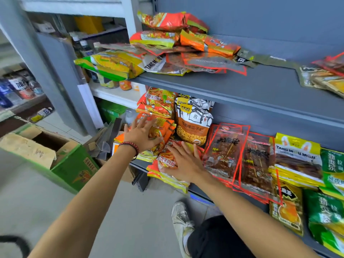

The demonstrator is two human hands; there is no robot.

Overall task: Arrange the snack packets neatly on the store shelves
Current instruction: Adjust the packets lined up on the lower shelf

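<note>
Orange and yellow noodle snack packets are piled at the left end of the lower grey shelf. My left hand lies flat with spread fingers on the side of that pile. My right hand presses flat on an orange packet that overhangs the shelf's front edge. Behind stands a white and orange seed bag. To the right lean clear red-edged skewer packets, then yellow packets and green packets.
The upper shelf carries a loose heap of orange, yellow and green packets. An open green cardboard box sits on the floor at the left. My white shoe stands below the shelf. Bottles fill a far shelf at the left.
</note>
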